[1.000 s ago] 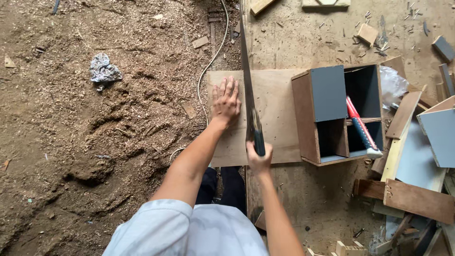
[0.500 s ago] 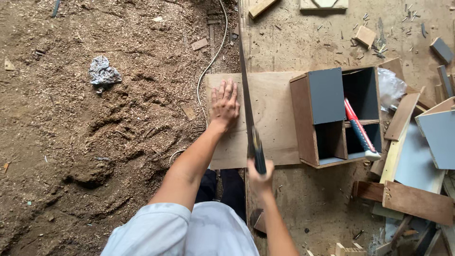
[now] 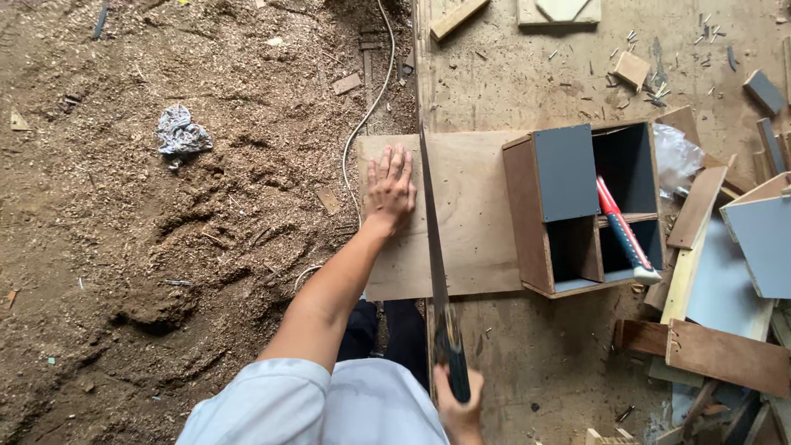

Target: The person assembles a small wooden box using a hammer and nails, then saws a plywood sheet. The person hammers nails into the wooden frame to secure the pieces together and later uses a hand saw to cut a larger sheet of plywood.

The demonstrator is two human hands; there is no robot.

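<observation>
Plywood sheet (image 3: 474, 214) pinned flat under spread left hand (image 3: 390, 188), overhanging workbench edge. Handsaw (image 3: 434, 247) gripped at dark handle by closed right hand (image 3: 458, 405), blade just right of left fingers. Sheet judged thin, light, bit flexy; best pressed down close beside cut. Blade probably whippy.

Seen from above, the person wears a pale, light-blue short-sleeved shirt — the cloth looks smooth and plain, with no print or pattern that shows. The sleeve on the left side ends above the elbow, leaving the forearm bare down to the left hand (image 3: 390, 188). Dark trousers — black or very dark navy — show below the shirt's hem. The right hand (image 3: 458, 409) is bare too; no gloves, watch or rings can be made out on the 2 hands.
</observation>
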